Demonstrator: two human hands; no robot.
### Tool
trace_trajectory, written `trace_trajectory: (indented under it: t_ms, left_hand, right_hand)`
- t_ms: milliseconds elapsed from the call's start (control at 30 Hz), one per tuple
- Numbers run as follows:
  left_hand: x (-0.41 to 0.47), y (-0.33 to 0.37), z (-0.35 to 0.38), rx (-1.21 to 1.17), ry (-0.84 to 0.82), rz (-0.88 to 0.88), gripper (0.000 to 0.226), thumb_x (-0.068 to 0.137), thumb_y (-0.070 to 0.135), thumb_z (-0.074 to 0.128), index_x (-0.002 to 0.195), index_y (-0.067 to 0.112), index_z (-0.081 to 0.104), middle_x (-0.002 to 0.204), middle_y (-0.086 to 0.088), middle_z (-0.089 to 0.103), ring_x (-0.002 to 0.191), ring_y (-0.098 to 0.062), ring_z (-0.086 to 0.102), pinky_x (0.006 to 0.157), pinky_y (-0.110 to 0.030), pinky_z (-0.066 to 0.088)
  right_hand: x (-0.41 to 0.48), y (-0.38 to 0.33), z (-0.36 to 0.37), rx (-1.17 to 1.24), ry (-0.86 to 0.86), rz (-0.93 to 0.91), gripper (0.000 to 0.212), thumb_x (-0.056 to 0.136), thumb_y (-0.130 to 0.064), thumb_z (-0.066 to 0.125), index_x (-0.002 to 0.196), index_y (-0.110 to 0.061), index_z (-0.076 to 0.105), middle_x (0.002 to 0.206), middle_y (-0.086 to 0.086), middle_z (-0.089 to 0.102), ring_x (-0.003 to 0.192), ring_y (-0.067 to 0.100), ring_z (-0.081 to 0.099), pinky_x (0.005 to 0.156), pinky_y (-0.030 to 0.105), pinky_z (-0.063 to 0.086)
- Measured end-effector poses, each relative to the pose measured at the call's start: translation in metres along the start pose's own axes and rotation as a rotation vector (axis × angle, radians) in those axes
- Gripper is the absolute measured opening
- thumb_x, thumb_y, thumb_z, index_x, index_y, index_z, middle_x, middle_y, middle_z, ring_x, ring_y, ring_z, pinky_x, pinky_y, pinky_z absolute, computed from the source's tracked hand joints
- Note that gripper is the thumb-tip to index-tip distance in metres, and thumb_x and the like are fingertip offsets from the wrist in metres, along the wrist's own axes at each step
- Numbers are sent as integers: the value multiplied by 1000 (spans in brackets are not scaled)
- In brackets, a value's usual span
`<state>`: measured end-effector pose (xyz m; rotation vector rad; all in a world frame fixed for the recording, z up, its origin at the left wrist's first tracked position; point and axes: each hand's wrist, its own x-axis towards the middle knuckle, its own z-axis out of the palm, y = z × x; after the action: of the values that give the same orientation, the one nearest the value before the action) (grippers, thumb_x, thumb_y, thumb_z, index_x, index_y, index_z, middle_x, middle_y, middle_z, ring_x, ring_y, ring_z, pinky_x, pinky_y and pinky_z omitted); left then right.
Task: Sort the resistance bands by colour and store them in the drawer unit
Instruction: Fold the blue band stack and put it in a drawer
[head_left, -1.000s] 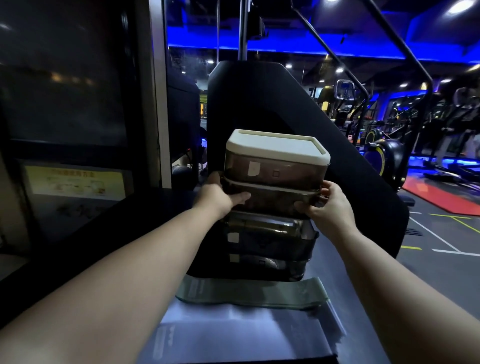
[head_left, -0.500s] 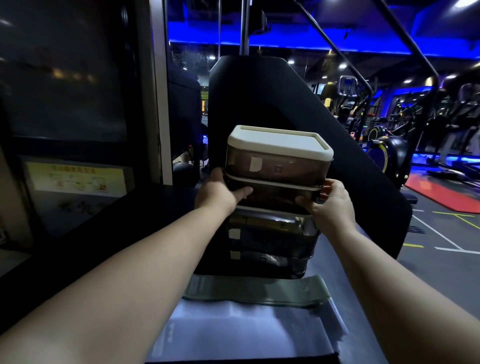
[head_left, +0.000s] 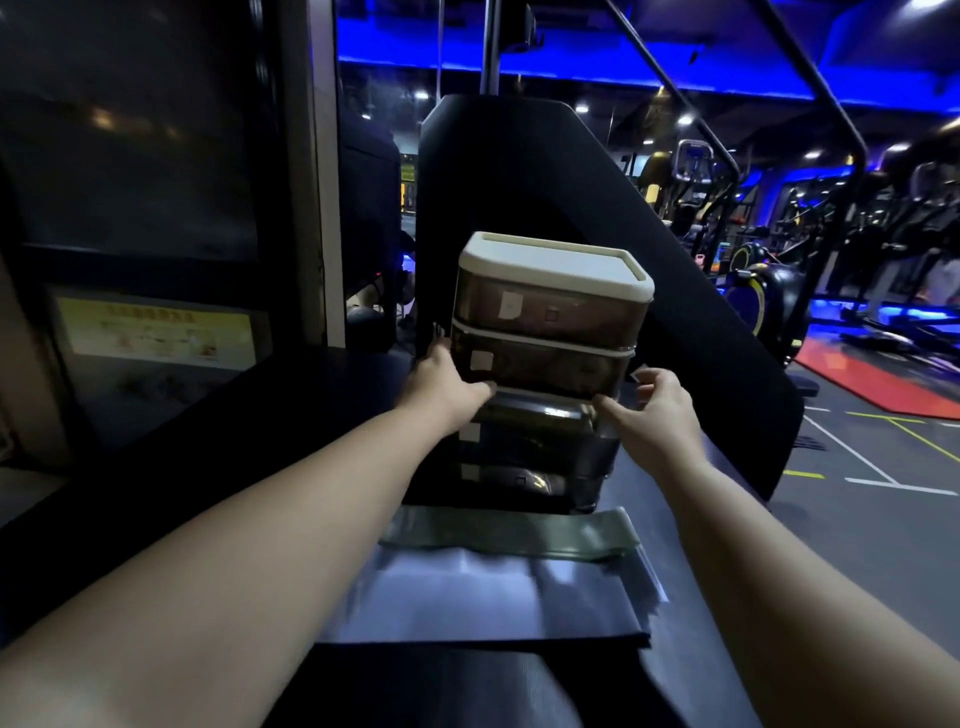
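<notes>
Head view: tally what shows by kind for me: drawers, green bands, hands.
Drawers in the drawer unit: 4
Green bands: 1
Hands: 2, left hand and right hand
Total: 7
Pale grey bands overlap; count unclear.
</notes>
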<state>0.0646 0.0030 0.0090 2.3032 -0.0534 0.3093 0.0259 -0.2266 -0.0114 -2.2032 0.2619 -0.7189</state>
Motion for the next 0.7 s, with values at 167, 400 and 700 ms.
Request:
trace_trajectory:
  t_ms: [167, 400, 700]
  left_hand:
    - [-51, -38, -15, 6, -11, 69, 71, 81, 38, 72, 138, 14, 39, 144, -9, 44, 131, -29, 42, 107, -38, 37]
    - [-119, -106, -51, 101, 107, -7, 44, 79, 35, 74, 117, 20, 59, 126, -6, 55, 120, -28, 48, 101, -39, 40]
    - [-173, -155, -60, 139, -105, -243, 35, 80, 52, 67, 95, 23, 54, 95, 8, 57, 88, -12, 57, 72, -28, 43]
  right_hand:
    - [-49, 18, -11, -82, -75, 19, 20, 78, -35, 73, 83, -21, 59, 91, 1, 63, 85, 18, 57, 67, 26, 36]
    - [-123, 52, -14, -258, -119, -23, 25, 74, -38, 74, 57, -35, 56, 85, -4, 53, 92, 17, 52, 75, 26, 37]
    - [-152, 55, -13, -460, -90, -82, 24, 71, -53, 72, 66, -30, 65, 96, -10, 46, 109, 20, 44, 83, 33, 34]
